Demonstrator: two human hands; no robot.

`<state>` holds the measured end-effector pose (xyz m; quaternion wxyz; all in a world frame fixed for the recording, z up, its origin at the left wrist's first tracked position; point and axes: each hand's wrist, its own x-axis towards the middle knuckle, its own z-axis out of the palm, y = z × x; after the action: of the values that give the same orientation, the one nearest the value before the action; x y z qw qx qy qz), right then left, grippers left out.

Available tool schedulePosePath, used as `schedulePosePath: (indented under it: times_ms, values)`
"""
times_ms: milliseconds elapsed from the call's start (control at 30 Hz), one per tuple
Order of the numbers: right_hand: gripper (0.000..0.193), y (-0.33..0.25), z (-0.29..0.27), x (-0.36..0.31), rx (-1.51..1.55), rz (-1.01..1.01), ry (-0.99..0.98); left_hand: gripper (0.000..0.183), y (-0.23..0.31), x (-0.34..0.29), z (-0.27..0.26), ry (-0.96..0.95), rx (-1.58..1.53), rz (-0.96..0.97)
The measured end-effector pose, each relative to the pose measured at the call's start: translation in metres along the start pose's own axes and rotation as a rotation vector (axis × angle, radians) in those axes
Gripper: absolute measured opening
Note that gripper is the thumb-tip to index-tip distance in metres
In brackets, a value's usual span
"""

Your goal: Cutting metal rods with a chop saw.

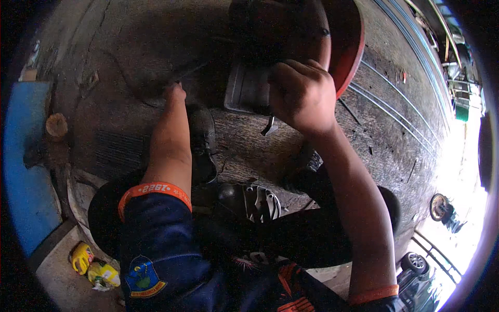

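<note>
A floor-standing machine with a grey metal base point(240, 96) and a red, disc-shaped rim point(357, 57) stands before me, mostly in shadow. My right hand point(304, 93) is closed in a fist at the lower end of a curved, tan-reddish handle point(321, 31) that rises over the machine. Below that fist, a small metal crank point(269, 126) sticks out from the base. To the left, my left hand point(175, 92) is low and closed near a thin dark strip point(192, 68) leading toward the machine. Darkness hides its fingertips and whatever they hold.
Long metal rods point(395, 109) lie on the floor at right. A blue panel point(28, 166) and a round wooden piece point(56, 125) stand at left, above yellow packages point(93, 265). A slotted metal part point(261, 203) lies between my legs. Vehicle wheels point(416, 262) show at lower right.
</note>
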<state>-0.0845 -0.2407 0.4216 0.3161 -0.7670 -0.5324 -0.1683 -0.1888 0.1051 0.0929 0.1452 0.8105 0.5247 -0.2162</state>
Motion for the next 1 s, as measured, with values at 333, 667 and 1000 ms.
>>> schedulePosePath:
  times_ms: [333, 667, 1000]
  values:
    - [0.020, 0.001, 0.004, -0.007, -0.154, 0.030, -0.024, 0.048, 0.095, -0.186, 0.139, -0.035, -0.851, -0.021]
    - [0.024, 0.006, 0.008, -0.007, -0.198, 0.069, -0.144, 0.023, 0.098, -0.287, 0.097, -1.268, -1.805, -0.466]
    - [0.027, 0.007, 0.007, -0.005, -0.166, 0.041, -0.114, 0.011, 0.109, -0.330, 0.160, 0.285, -0.601, 0.618]
